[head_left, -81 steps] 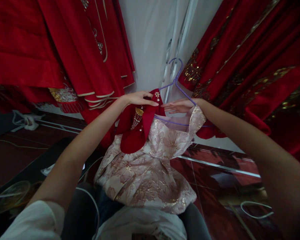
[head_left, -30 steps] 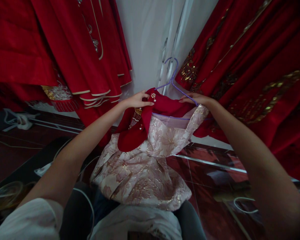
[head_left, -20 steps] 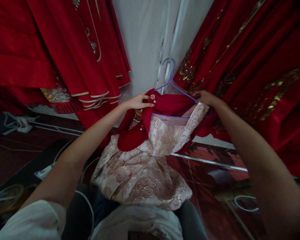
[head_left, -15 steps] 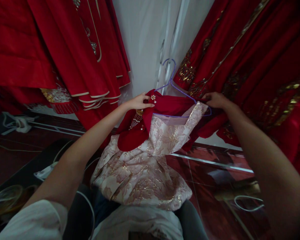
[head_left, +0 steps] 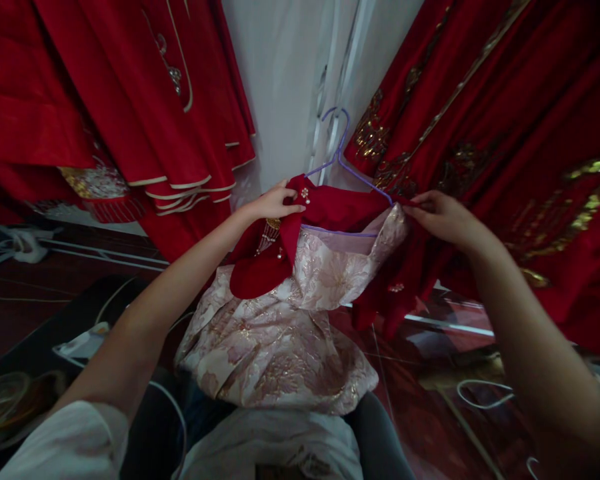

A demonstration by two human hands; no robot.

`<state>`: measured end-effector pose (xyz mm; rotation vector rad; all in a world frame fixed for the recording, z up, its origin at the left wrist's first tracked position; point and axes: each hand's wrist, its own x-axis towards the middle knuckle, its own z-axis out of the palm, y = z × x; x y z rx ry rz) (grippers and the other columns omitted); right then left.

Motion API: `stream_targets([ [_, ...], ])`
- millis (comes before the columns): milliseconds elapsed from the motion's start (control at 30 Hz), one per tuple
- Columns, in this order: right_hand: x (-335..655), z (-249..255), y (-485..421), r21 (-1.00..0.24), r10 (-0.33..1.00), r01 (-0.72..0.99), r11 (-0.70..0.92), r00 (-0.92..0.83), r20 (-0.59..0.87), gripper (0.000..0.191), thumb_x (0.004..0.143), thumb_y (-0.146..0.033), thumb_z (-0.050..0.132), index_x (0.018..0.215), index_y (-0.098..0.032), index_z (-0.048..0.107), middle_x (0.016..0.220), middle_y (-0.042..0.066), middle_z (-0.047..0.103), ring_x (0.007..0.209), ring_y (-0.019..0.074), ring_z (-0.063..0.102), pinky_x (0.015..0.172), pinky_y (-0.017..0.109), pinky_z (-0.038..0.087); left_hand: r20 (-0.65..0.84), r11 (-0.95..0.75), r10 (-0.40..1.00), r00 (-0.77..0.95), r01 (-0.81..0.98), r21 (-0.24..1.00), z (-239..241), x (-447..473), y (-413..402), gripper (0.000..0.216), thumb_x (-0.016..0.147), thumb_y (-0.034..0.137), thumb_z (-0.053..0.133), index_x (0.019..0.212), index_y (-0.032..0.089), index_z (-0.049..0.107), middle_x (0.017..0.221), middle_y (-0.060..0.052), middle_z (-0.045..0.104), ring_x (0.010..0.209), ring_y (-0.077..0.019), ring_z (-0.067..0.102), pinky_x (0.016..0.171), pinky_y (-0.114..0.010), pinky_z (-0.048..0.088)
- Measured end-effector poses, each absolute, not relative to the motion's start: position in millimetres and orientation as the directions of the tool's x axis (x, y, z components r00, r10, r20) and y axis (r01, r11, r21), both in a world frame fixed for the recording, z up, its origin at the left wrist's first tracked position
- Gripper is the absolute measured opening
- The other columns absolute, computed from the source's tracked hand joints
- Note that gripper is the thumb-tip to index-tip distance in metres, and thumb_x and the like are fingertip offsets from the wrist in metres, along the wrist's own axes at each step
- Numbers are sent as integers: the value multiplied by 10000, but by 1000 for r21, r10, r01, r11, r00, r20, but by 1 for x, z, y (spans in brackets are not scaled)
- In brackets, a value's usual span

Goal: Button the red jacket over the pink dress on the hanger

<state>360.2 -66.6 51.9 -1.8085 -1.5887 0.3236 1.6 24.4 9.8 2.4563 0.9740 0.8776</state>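
Pale wall [head_left: 280, 73] between red garments [head_left: 110, 100], red cloth [head_left: 347, 208] in both hands [head_left: 275, 202] [head_left: 445, 215], partly over a floral dress [head_left: 285, 340]

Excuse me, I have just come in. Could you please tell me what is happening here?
Someone is handling a red garment draped about a pale floral dress, which is on a purple hanger. The left grip holds the red cloth near a flower-shaped ornament; the right grip pinches its edge beside one shoulder of the dress. More red clothes hang on both sides.
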Motion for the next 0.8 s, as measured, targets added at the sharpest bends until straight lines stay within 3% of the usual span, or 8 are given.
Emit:
stream_targets([
  [100, 325, 29, -59, -824, 920, 566, 34, 305, 247, 144, 797, -242, 605, 870, -211, 485, 693, -7, 532, 551, 121, 474, 529, 256, 371, 409, -717, 685, 602, 461, 522, 9, 2, 20, 259, 767, 441, 623, 803, 188, 664, 1001, -64, 543, 1065, -225, 484, 1040, -370, 338],
  [200, 283, 12, -46, -892, 934, 447, 62, 289, 210, 283, 696, -249, 666, 867, -224, 441, 711, -23, 504, 596, 134, 489, 557, 258, 380, 390, -708, 699, 599, 506, 493, 9, 2, 17, 283, 765, 457, 622, 847, 194, 684, 947, -60, 530, 1085, -249, 471, 1045, -403, 329],
  [267, 252, 5, -41, -924, 968, 372, 90, 187, 169, 284, 672, -249, 655, 865, -224, 449, 725, -21, 507, 618, 136, 491, 582, 263, 386, 382, -677, 734, 561, 562, 476, 8, 1, 17, 295, 757, 466, 632, 848, 190, 686, 931, -65, 520, 1087, -273, 473, 1030, -439, 335],
  [433, 207, -5, -46, -928, 969, 282, 245, -92, 228, 268, 665, -276, 656, 855, -223, 473, 770, -13, 531, 694, 136, 484, 632, 263, 380, 424, -649, 758, 496, 638, 414, 2, 0, 20, 313, 760, 482, 638, 857, 189, 684, 1117, -108, 532, 1213, -336, 408, 1059, -524, 285],
  [600, 220, -13, -50, -944, 969, 227, 241, -111, 220, 243, 661, -267, 617, 839, -227, 457, 723, -40, 487, 624, 110, 429, 577, 245, 335, 540, -740, 661, 520, 573, 354, -32, 4, -8, 293, 802, 474, 603, 866, 196, 670, 1480, -118, 341, 1423, -342, 170, 1154, -569, 79],
  [700, 223, -19, -49, -954, 972, 198, 225, -116, 205, 247, 654, -256, 594, 849, -233, 444, 715, -45, 462, 611, 109, 427, 561, 243, 340, 484, -770, 638, 599, 507, 388, -56, 5, -35, 318, 828, 485, 569, 822, 180, 659, 1560, -106, 216, 1464, -319, 97, 1169, -557, 96],
  [800, 213, -26, -49, -958, 966, 157, 241, -133, 221, 258, 660, -273, 582, 864, -245, 427, 735, -43, 460, 633, 114, 447, 571, 244, 371, 448, -751, 654, 609, 457, 476, -68, 7, -52, 338, 866, 484, 518, 899, 185, 672, 1572, -97, 187, 1477, -274, 92, 1186, -489, 166],
])
